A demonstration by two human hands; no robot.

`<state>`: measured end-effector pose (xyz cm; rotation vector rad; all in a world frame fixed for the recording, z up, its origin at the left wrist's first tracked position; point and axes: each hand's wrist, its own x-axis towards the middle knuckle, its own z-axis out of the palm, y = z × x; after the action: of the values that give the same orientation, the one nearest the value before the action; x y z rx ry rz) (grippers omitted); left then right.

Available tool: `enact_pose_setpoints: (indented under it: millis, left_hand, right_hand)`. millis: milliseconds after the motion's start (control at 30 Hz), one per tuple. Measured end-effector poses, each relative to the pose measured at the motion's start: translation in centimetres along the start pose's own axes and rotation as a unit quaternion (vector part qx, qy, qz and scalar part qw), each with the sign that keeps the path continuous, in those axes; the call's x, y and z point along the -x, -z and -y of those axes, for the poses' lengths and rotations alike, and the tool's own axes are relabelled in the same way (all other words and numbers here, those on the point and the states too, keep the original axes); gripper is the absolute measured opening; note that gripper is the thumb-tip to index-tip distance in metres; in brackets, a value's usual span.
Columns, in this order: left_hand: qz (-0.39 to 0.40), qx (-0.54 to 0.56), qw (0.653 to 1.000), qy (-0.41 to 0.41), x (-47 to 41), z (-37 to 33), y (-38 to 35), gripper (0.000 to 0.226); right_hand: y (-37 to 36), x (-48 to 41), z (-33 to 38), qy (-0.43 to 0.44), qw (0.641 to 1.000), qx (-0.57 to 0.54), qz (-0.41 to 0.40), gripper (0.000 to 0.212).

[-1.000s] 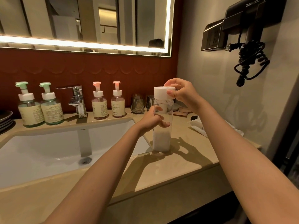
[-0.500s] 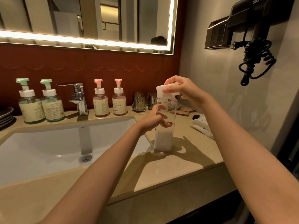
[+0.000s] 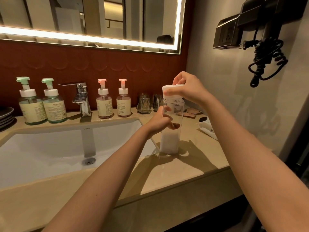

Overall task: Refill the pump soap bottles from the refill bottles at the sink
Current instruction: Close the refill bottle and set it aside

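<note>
Left hand grips clear refill bottle; right hand pinches white cap.

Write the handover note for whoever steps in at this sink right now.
Left hand grips the refill bottle, upright on the counter right of the sink.
Right hand pinches its white cap; cap on the neck.
Two green pump bottles and two pink pump bottles stand at the back, pumps on.
Done: nothing visibly poured.
Left: uncap, unscrew pumps, refill.

2 green pump btls, 2 pink pump btls, 1 refill btl, 2 glasses.
</note>
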<state>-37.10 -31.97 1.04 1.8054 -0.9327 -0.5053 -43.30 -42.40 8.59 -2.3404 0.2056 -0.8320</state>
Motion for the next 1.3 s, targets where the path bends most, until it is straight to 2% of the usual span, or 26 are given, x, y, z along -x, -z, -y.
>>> enact_pose_setpoints:
  millis: [233, 333, 400, 467, 567, 633, 700, 867, 933, 1000, 1100, 1167, 1300]
  left_hand:
    - [-0.008, 0.004, 1.000, -0.008, -0.3, 0.2, -0.2, 0.064]
    - [-0.019, 0.006, 1.000, -0.017, -0.5, 0.4, -0.2, 0.064]
    - [-0.024, 0.009, 0.999, -0.020, -0.6, 0.6, -0.2, 0.062]
    - [-0.026, 0.017, 0.999, -0.016, -0.6, 0.7, -0.2, 0.065]
    - [-0.028, 0.019, 0.999, -0.013, -0.9, 0.8, -0.2, 0.069]
    - [-0.028, 0.018, 0.999, -0.011, -0.9, 0.7, -0.3, 0.069]
    - [-0.029, 0.017, 0.999, -0.009, -0.9, 0.7, -0.3, 0.070]
    - [-0.027, 0.011, 0.999, -0.013, -1.0, 0.8, -0.3, 0.071]
    - [-0.026, 0.004, 0.999, -0.017, -1.0, 0.8, -0.3, 0.071]
    - [-0.022, 0.003, 1.000, -0.021, -1.0, 0.8, -0.3, 0.070]
    - [-0.025, 0.008, 0.999, -0.019, -1.0, 0.9, -0.2, 0.069]
    - [-0.029, 0.009, 0.999, -0.021, -1.1, 1.0, -0.1, 0.069]
    - [-0.031, 0.004, 0.999, -0.025, -1.1, 1.0, -0.1, 0.068]
  right_hand:
    - [-0.7, 0.3, -0.2, -0.012, 0.998, 0.041, -0.056, 0.040]
    - [-0.9, 0.7, 0.8, 0.005, 0.981, 0.186, -0.062, 0.043]
    - [-1.0, 0.7, 1.4, -0.011, 0.956, 0.292, -0.029, 0.054]
    - [-0.7, 0.9, 2.1, -0.037, 0.943, 0.332, -0.006, 0.064]
    - [0.0, 1.0, 2.5, -0.028, 0.957, 0.289, -0.008, 0.054]
    - [0.3, 1.1, 2.5, 0.006, 0.981, 0.190, 0.027, 0.033]
    - [0.6, 1.0, 2.5, 0.002, 0.992, 0.106, 0.076, 0.012]
    - [0.9, 0.4, 2.1, 0.016, 0.984, 0.138, 0.109, 0.031]
    - [0.8, 0.2, 1.8, 0.011, 0.969, 0.233, 0.083, 0.040]
    - [0.4, 0.3, 1.6, -0.001, 0.939, 0.341, 0.048, 0.052]
    - [-0.2, 0.5, 1.6, -0.002, 0.912, 0.408, 0.041, 0.063]
    - [-0.2, 0.6, 1.7, 0.014, 0.915, 0.397, 0.065, 0.062]
    - [0.3, 0.9, 2.9, 0.020, 0.952, 0.272, 0.139, 0.048]
